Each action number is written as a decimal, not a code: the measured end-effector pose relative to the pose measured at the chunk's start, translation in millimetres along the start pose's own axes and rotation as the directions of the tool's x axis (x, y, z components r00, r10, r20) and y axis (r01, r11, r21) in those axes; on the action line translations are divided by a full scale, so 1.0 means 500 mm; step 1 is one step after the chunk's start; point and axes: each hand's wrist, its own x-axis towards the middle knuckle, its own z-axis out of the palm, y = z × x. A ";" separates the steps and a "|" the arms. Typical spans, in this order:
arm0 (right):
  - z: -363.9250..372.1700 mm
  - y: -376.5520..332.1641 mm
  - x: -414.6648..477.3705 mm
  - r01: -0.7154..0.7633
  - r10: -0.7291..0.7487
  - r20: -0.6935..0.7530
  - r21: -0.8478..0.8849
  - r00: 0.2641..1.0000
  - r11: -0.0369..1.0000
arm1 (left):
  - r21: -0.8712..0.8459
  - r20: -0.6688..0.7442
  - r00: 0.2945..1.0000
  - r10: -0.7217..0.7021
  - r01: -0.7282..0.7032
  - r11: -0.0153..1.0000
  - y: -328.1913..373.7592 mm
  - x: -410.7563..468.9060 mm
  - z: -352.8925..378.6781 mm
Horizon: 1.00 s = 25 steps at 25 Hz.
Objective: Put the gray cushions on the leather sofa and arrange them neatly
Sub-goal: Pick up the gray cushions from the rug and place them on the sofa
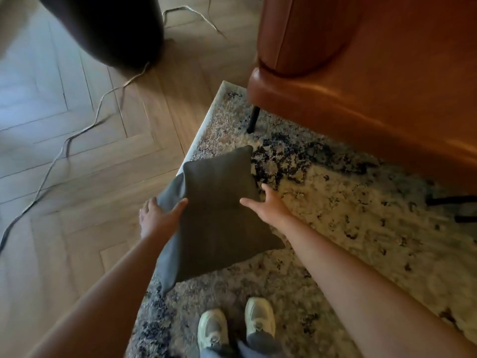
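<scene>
Two gray cushions are stacked on the rug's left edge: a darker one (pixel 222 202) on top and a lighter one (pixel 170 244) showing beneath it at the left. My left hand (pixel 157 215) grips the left side of the stack, thumb on top of the dark cushion and fingers around the lighter one. My right hand (pixel 265 205) is spread open at the dark cushion's right edge, fingertips touching it. The brown leather sofa (pixel 374 81) stands at the upper right, its seat empty in the part I can see.
A speckled shaggy rug (pixel 348 202) lies under the sofa and my feet (pixel 235 326). A cable (pixel 77 133) snakes across the herringbone wood floor on the left. A dark rounded piece of furniture (pixel 116 29) stands at the top left. The sofa's black leg (pixel 253 120) rests on the rug.
</scene>
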 end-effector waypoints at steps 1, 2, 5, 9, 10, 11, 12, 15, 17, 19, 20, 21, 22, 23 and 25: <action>0.011 0.010 0.026 -0.015 0.015 -0.009 0.002 1.000 1.000 | 0.018 -0.017 1.000 -0.015 0.015 1.000 -0.018 0.030 0.008; 0.022 0.023 0.051 -0.036 0.036 -0.012 0.020 0.999 0.999 | 0.025 -0.028 0.999 -0.045 0.046 0.999 -0.031 0.055 0.015; 0.061 0.054 0.090 -0.104 0.103 0.012 0.119 0.995 0.988 | -0.069 -0.023 0.973 -0.230 0.228 0.971 -0.047 0.091 0.033; 0.112 0.079 0.101 -0.161 0.151 0.063 0.189 0.986 0.969 | -0.228 0.061 0.932 -0.358 0.362 0.904 -0.073 0.096 0.057; 0.124 0.078 0.094 -0.146 0.139 0.053 0.175 0.989 0.974 | -0.249 0.069 0.931 -0.359 0.365 0.897 -0.077 0.093 0.057; 0.136 0.071 0.082 -0.119 0.115 0.034 0.151 0.993 0.981 | -0.265 0.077 0.931 -0.357 0.364 0.893 -0.081 0.093 0.054; 0.147 0.065 0.076 -0.096 0.094 0.015 0.122 0.995 0.988 | -0.274 0.079 0.938 -0.339 0.347 0.897 -0.084 0.094 0.046; 0.148 0.054 0.068 -0.067 0.070 -0.029 0.078 0.997 0.995 | -0.257 0.078 0.963 -0.258 0.270 0.928 -0.070 0.085 0.018; 0.130 0.052 0.049 -0.057 0.060 -0.039 0.085 0.997 0.995 | -0.251 0.079 0.972 -0.223 0.236 0.939 -0.048 0.067 0.013; 0.106 0.045 0.014 -0.039 0.043 -0.047 0.077 0.998 0.996 | -0.264 0.071 0.979 -0.190 0.202 0.943 -0.020 0.039 0.005; 0.092 0.039 -0.006 -0.026 0.030 -0.062 0.065 0.998 0.998 | -0.272 0.078 0.982 -0.174 0.189 0.944 -0.005 0.023 -0.002; 0.074 0.030 -0.031 -0.011 0.015 -0.085 0.053 0.996 0.999 | -0.287 0.097 0.984 -0.150 0.172 0.942 0.013 0.003 -0.012; 0.051 0.021 -0.055 0.007 -0.002 -0.121 0.044 0.993 0.999 | -0.302 0.116 0.985 -0.129 0.159 0.940 0.034 -0.016 -0.024; 0.025 0.009 -0.080 0.032 -0.026 -0.159 0.040 0.987 0.999 | -0.321 0.125 0.986 -0.107 0.142 0.936 0.054 -0.034 -0.037; -0.027 -0.014 -0.129 0.065 -0.058 -0.227 0.024 0.972 0.998 | -0.355 0.151 0.985 -0.078 0.127 0.926 0.094 -0.075 -0.057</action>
